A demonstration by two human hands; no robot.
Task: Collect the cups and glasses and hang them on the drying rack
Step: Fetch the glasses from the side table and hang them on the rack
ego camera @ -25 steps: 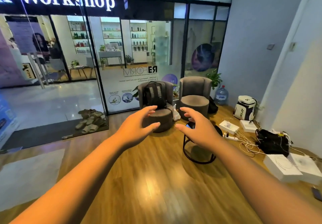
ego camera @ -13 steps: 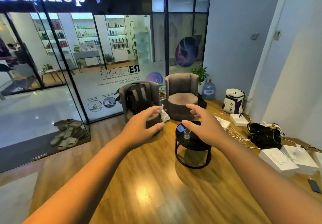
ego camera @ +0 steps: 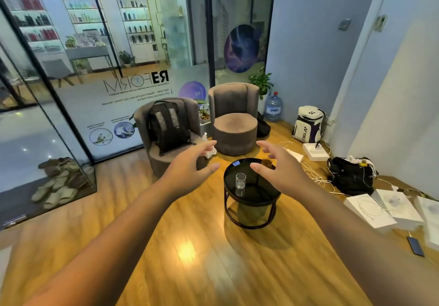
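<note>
A small clear glass (ego camera: 240,181) stands upright on a round black side table (ego camera: 251,196) ahead of me. An amber glass (ego camera: 266,162) sits at the table's far edge, partly hidden behind my right hand (ego camera: 280,170). That hand hovers over the table's right side, fingers spread, holding nothing. My left hand (ego camera: 190,166) is stretched out to the left of the table, also spread and holding nothing. No drying rack is in view.
Two grey round armchairs (ego camera: 234,117) stand behind the table, the left one holding a black backpack (ego camera: 167,125). White boxes (ego camera: 380,208), cables, a black bag (ego camera: 351,177) and a phone (ego camera: 415,246) lie along the right wall. Glass partition on the left.
The view has turned right and moved closer to the table. The clear glass and then the amber glass have come out from behind my right hand. Both hands stay spread.
</note>
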